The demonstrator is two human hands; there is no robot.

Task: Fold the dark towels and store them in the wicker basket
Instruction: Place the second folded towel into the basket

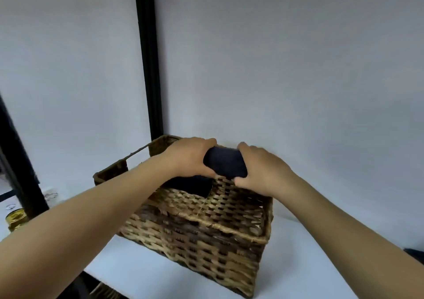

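Wicker basket (pixel 206 234), both hands' fingers (pixel 241 181) gripping rolled dark towel (pixel 226 162) above

The towel (pixel 226 163) is dark navy; the basket (pixel 206 234) weaves tan and brown; tabletop (pixel 137 273) white; post (pixel 148 57) black.

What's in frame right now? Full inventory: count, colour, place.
wicker basket: 1, brown and tan weave, on the white surface, centre.
folded towel: 1, dark navy, held over the basket's far side between both hands.
second towel: 1, dark, lying inside the basket, left of centre.
white surface: 1, white, under the basket.
black post: 1, black, upright behind the basket against the wall.
jar: 1, yellowish, far left edge, blurred.
left hand: 1, grips the towel's left end.
right hand: 1, grips the towel's right end.
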